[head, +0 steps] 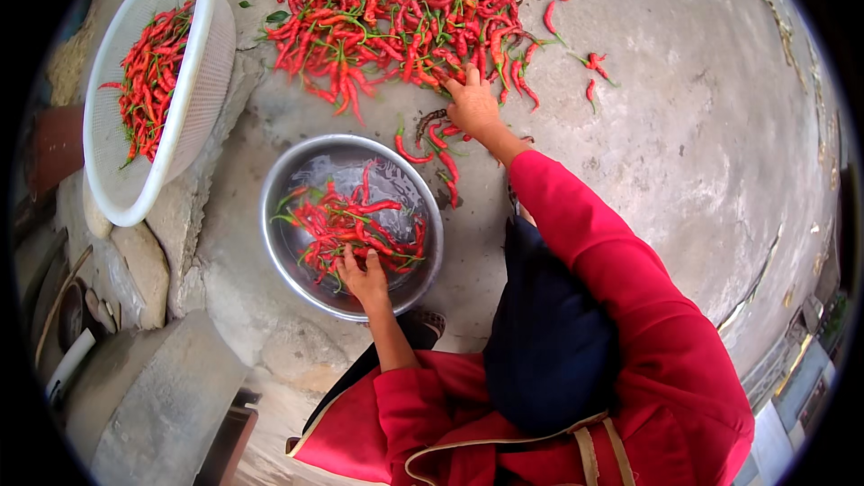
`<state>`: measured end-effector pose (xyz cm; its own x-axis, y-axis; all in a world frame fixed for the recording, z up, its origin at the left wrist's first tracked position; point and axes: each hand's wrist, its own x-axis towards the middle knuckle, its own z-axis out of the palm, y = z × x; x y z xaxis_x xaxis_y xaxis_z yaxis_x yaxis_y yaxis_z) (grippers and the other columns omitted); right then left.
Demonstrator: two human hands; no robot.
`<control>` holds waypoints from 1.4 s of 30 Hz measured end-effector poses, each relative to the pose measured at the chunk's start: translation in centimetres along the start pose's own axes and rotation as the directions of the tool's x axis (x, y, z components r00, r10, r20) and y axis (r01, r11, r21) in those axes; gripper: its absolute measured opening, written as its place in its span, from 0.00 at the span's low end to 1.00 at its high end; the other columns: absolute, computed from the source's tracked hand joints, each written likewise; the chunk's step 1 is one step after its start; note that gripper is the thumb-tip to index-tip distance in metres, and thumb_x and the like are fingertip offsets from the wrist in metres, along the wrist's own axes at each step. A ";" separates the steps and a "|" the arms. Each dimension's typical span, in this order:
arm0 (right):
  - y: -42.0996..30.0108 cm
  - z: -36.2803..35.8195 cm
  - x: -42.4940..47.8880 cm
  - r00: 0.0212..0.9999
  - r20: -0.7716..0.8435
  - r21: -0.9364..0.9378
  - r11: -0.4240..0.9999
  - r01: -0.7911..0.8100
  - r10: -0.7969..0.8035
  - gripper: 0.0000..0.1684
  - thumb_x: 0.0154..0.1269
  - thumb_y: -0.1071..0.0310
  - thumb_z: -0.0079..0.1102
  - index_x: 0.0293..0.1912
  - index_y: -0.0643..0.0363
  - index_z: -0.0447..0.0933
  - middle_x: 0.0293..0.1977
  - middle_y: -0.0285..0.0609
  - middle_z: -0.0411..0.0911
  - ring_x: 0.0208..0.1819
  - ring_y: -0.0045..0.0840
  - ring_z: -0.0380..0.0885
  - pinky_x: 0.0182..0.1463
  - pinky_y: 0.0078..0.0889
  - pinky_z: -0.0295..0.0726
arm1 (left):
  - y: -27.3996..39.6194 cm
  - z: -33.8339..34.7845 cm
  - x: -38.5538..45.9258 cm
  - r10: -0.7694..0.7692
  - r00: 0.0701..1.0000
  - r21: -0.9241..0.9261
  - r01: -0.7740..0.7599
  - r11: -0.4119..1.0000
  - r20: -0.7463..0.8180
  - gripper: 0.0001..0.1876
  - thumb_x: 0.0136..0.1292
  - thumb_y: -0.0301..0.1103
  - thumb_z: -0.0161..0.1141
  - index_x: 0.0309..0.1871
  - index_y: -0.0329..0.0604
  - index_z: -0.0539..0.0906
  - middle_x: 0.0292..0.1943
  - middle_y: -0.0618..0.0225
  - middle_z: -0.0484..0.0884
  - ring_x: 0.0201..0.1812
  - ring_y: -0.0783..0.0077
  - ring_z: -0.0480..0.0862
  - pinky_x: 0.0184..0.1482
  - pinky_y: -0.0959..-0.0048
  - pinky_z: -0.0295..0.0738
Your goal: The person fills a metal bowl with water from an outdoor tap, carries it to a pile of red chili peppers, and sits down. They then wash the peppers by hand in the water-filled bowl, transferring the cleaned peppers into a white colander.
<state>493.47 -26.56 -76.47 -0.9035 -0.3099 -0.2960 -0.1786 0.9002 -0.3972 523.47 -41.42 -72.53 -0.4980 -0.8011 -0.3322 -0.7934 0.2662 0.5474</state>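
Observation:
In a round metal basin [437, 236] holding some water, red chili peppers [337, 223] with green stems lie in a loose heap. My left hand [366, 278] rests at the near side of these peppers, fingers apart and touching them. Beyond the basin, a large pile of red chili peppers [405, 13] is spread over the concrete. At its near edge is my right hand [474, 104], reaching with fingertips down among the peppers. Whether it grips one is hidden. Between basin and pile lie several stray peppers [445, 162], with a dark, shrivelled one [426, 125] among them.
A white plastic mesh basket [212, 74], partly filled with chili peppers [158, 74], stands tilted in view at the left. Flat stones [142, 270] and a stone slab [169, 391] border the concrete floor [648, 148]. A few loose peppers [592, 64] lie to the right.

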 end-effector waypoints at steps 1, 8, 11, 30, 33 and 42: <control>0.3 0.1 -0.2 1.000 -0.009 -0.008 1.000 -0.006 0.006 0.33 0.49 0.71 0.53 0.56 0.34 0.66 0.60 0.43 0.51 0.53 0.43 0.63 0.51 0.46 0.71 | 0.1 0.0 0.0 -0.005 1.000 0.003 0.005 1.000 0.009 0.28 0.53 0.40 0.61 0.58 0.43 0.69 0.62 0.39 0.54 0.64 0.48 0.56 0.62 0.61 0.55; 0.4 0.7 1.0 0.998 -0.062 -0.059 0.998 0.022 -0.026 0.30 0.47 0.73 0.53 0.53 0.39 0.69 0.60 0.50 0.53 0.55 0.46 0.63 0.52 0.41 0.72 | -0.2 0.8 -0.1 0.027 0.999 -0.031 -0.026 0.999 0.039 0.27 0.53 0.39 0.61 0.57 0.43 0.71 0.61 0.40 0.56 0.63 0.48 0.57 0.61 0.61 0.56; 1.2 0.2 1.3 0.995 -0.016 0.053 0.993 0.104 -0.103 0.27 0.47 0.75 0.53 0.50 0.45 0.73 0.59 0.51 0.56 0.54 0.45 0.65 0.54 0.37 0.70 | -0.9 0.5 -0.1 0.031 0.999 -0.080 -0.030 0.996 0.014 0.26 0.53 0.38 0.60 0.56 0.43 0.71 0.61 0.40 0.57 0.63 0.48 0.58 0.60 0.61 0.57; 2.1 -12.5 -3.2 0.981 0.172 0.979 0.124 -0.160 -0.094 0.12 0.54 0.81 0.51 0.39 0.59 0.75 0.35 0.36 0.75 0.31 0.17 0.72 0.32 0.17 0.73 | -1.6 1.8 0.1 -0.043 0.999 -0.285 0.041 0.958 -0.001 0.21 0.54 0.33 0.59 0.52 0.36 0.73 0.52 0.52 0.70 0.53 0.59 0.70 0.56 0.66 0.63; -3.7 -12.7 -5.8 0.961 0.194 0.981 0.069 -0.184 -0.197 0.12 0.53 0.81 0.51 0.38 0.60 0.74 0.35 0.37 0.76 0.30 0.15 0.72 0.26 0.16 0.72 | -2.6 1.8 0.2 -0.137 0.989 -0.515 0.146 0.844 0.056 0.20 0.56 0.29 0.57 0.52 0.35 0.72 0.50 0.58 0.72 0.49 0.67 0.72 0.52 0.71 0.66; -12.9 -1.6 -10.6 0.657 0.067 0.826 0.411 0.386 -0.751 0.20 0.58 0.66 0.53 0.52 0.54 0.71 0.55 0.53 0.64 0.51 0.36 0.69 0.50 0.31 0.70 | 0.2 -1.0 -0.2 -0.345 0.918 -0.816 0.348 0.461 0.197 0.19 0.63 0.34 0.50 0.57 0.43 0.66 0.51 0.62 0.73 0.48 0.65 0.75 0.49 0.68 0.69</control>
<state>504.68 -34.36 -66.82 -0.4337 -0.8999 0.0456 -0.1001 -0.0021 -0.9950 523.76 -41.74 -71.53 -0.2527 -0.7212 -0.6450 -0.2534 -0.5940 0.7635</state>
